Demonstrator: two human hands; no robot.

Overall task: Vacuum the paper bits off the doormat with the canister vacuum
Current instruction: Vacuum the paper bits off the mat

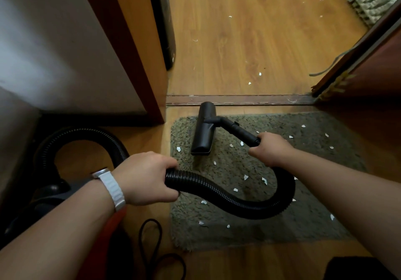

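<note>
A grey-green shaggy doormat (314, 192) lies on the wooden floor before the doorway, strewn with several white paper bits (245, 177). The black floor nozzle (205, 131) rests on the mat's far left part, reaching over its far edge. My right hand (270, 148) grips the black wand (238, 131) just behind the nozzle. My left hand (147, 177) grips the black ribbed hose (227, 197), which curves over the mat between both hands. The canister vacuum (52, 195), dark with a red part, sits at the lower left, mostly hidden by my left forearm.
A door threshold strip (238, 99) runs just beyond the mat, with more paper bits (249, 83) on the floor past it. A white wall and brown door frame (138, 62) stand left, an open door (368, 62) right. A black cord (152, 247) loops near the canister.
</note>
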